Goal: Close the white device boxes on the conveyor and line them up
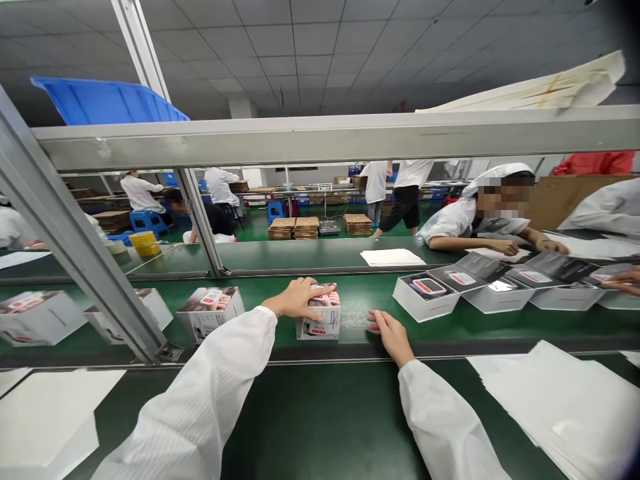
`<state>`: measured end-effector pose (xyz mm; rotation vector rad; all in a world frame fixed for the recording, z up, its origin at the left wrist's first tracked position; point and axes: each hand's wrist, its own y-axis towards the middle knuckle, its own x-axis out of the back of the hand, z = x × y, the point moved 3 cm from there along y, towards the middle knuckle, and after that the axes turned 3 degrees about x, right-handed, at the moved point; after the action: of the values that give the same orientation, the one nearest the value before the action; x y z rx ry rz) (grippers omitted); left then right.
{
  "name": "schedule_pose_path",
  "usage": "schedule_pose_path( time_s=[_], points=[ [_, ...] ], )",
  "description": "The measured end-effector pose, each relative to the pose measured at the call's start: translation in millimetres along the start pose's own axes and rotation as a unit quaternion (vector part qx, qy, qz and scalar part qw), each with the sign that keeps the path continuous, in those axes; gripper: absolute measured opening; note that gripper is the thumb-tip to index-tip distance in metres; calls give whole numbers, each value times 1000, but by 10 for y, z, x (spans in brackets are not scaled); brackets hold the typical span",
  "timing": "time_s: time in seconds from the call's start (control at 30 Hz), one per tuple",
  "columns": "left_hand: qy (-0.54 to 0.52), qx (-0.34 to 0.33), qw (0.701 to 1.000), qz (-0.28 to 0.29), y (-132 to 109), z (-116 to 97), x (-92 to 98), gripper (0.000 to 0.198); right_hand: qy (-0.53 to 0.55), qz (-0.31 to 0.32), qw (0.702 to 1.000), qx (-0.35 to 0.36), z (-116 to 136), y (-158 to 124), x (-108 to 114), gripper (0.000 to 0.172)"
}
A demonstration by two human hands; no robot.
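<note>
White sleeves (185, 413), two, reaching forward. Left hand (299, 300), part-spread, clasping closed box (320, 327) at wearer's twelve o'clock; right hand (393, 335), empty, loosely curled, hovering toward one. Step: seemingly positioning box; next move likely needing steady left grip.

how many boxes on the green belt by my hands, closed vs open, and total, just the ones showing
Closed boxes, one touched by the left hand: 4
Open boxes, the last cut off by the picture's right edge: 4
Total: 8
</note>
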<state>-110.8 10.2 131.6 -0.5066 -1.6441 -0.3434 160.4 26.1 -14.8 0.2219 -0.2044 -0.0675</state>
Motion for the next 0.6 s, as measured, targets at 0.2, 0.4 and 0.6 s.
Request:
schedule_pose_path(
  time_s=[0.2,0.4,0.6],
  points=[
    [-10,4,1000,-9,-130,132,10,83,7,10,1000,3,4,-5,-42,58],
    [10,-14,1000,-25,-271,316,3,84,-43,-163,984,52,37,74,182,54],
    [59,3,992,-108,-363,215,8,83,-58,-426,899,-80,-159,584,1190,50]
  ],
)
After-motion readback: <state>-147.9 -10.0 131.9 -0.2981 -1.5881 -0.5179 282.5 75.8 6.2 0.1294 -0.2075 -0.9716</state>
